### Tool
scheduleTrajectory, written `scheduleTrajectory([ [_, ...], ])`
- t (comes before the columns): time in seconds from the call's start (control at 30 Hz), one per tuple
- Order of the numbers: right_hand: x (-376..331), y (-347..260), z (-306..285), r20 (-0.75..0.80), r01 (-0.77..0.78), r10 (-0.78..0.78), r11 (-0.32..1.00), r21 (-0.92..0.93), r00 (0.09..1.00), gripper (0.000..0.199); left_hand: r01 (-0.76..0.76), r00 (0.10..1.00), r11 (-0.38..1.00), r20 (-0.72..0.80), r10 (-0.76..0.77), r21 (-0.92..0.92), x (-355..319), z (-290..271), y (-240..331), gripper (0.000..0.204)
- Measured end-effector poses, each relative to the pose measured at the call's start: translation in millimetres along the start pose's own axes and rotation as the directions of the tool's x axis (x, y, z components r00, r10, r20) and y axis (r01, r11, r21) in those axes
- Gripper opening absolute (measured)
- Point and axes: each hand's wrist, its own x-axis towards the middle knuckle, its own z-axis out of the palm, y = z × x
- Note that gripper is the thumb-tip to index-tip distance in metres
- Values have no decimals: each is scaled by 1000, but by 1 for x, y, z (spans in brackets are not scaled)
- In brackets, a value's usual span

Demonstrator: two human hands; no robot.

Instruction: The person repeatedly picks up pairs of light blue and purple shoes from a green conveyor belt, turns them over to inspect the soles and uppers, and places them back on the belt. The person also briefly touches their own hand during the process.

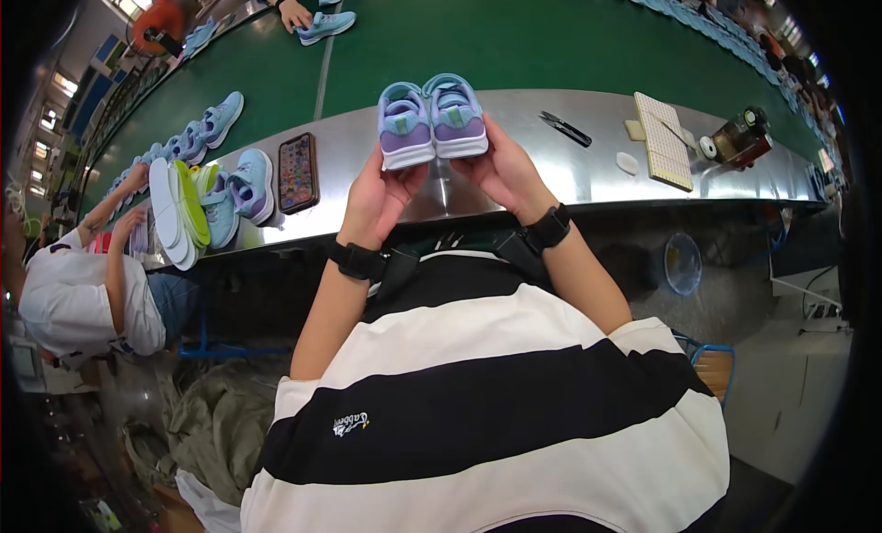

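Observation:
Side by side over the metal table edge (349, 153) is a pair of small sneakers, light blue and purple with white soles, heels toward me. My left hand (384, 195) is closed on the left sneaker (404, 127). On the other side, my right hand (503, 170) grips the right sneaker (456, 119). The sneakers touch each other along their inner sides. Both wrists wear black bands. Some of my fingers are hidden behind and under the shoes.
Left of me lie a phone (297, 173), blue sneakers (251, 186) and white and green insoles (172, 211). On the right are snips (565, 129), a gridded pad (663, 142) and a dark jar (742, 140). Beyond runs a green conveyor belt (514, 37); co-workers handle shoes at left and far side.

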Motion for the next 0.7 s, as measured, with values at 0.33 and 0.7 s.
scheduleTrajectory([
  [0.33, 19, 12, -42, -92, 79, -505, 306, -949, 858, 51, -68, 957, 637, -131, 260, 768, 9, -37, -9, 41],
  [0.7, 19, -45, -19, 815, 739, 20, -436, -514, 579, 36, -270, 963, 620, 200, 181, 737, 16, -69, -21, 43],
])
